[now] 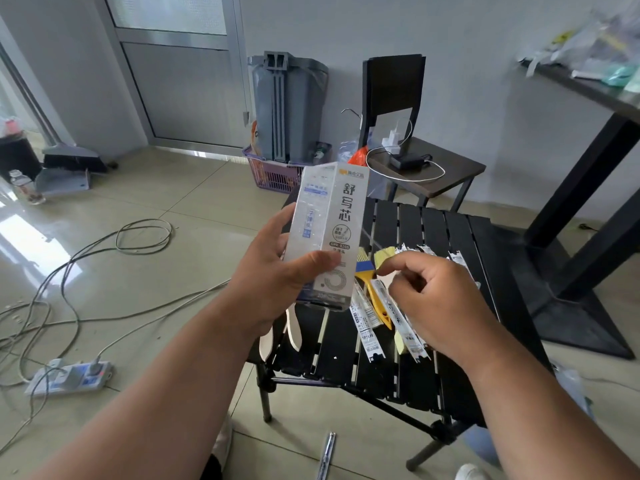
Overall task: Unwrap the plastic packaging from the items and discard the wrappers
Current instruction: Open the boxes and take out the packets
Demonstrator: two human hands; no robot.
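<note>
Glossy film-wrapped rectangular box point(327, 233), upright in the gripping left hand point(273, 271); right hand point(433, 299) loosely curled, empty.

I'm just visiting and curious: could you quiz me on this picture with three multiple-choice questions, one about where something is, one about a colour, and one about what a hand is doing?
1. Where does the grey bin stand?
A. against the back wall
B. on the slatted table
C. on the small side table

2. What colour is the basket at the foot of the bin?
A. green
B. purple
C. white

3. What is the left hand doing?
A. resting flat on the table
B. hanging idle
C. holding the white box upright

Answers:
1 A, the bin is on the floor beside the door, at the wall.
2 B, its lattice sides show purple.
3 C, thumb and fingers clasp the lower part of the box above the slatted table, while the right hand is beside it, fingers curled.
</note>
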